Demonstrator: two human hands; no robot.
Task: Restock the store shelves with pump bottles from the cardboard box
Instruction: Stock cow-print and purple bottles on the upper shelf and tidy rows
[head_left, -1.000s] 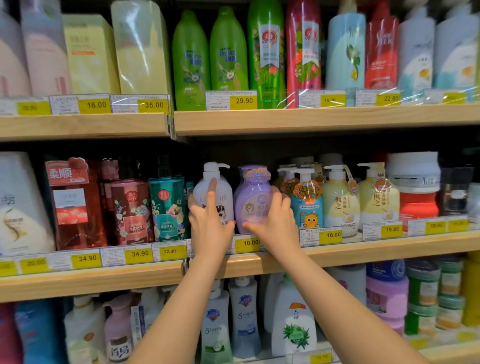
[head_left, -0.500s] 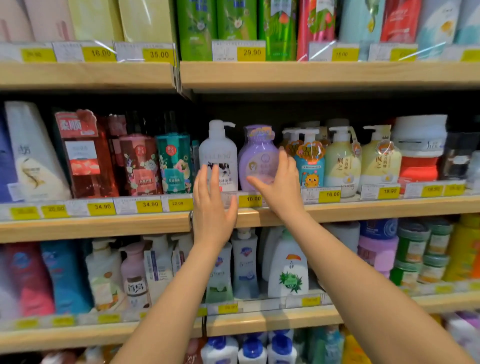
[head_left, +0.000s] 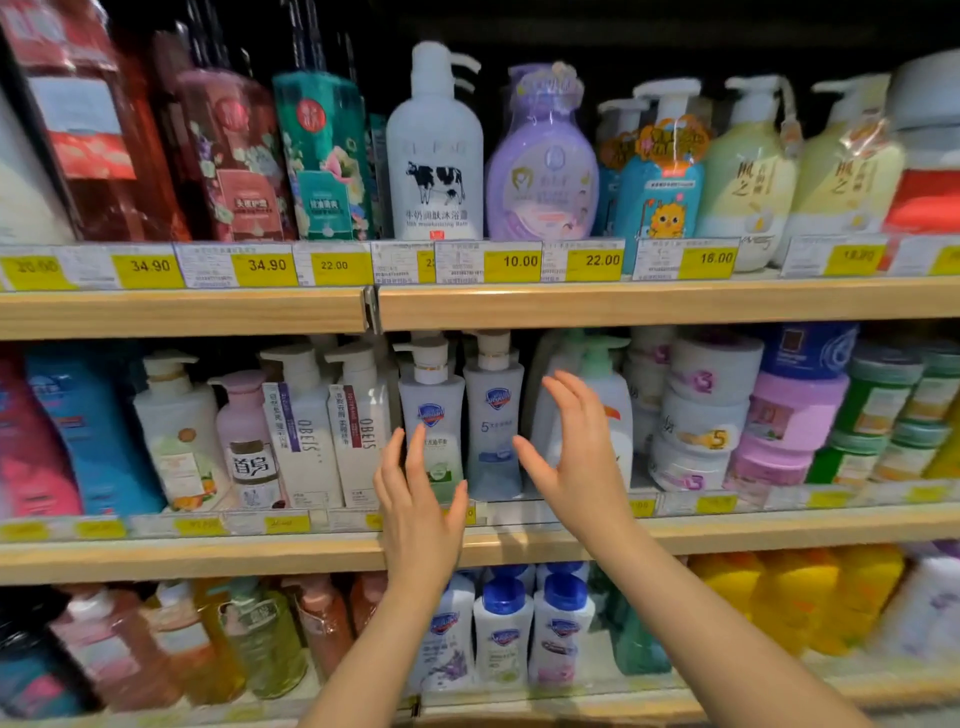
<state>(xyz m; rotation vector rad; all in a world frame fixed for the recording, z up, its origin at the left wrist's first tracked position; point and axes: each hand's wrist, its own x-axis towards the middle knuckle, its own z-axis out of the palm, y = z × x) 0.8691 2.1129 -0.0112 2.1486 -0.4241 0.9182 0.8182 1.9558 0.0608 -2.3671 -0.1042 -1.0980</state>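
Both hands are raised at centre frame before the middle shelf (head_left: 779, 525); the left hand (head_left: 418, 512) and right hand (head_left: 576, 457) each have an open, empty grip, fingers spread; the white pump bottle (head_left: 435, 156) and purple pump bottle (head_left: 543, 166) stand side by side on the shelf above, upper centre.

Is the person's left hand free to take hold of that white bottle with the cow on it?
Probably yes. The left hand is open and empty, and the cow bottle stands at the shelf's front edge one shelf higher, nothing before it.
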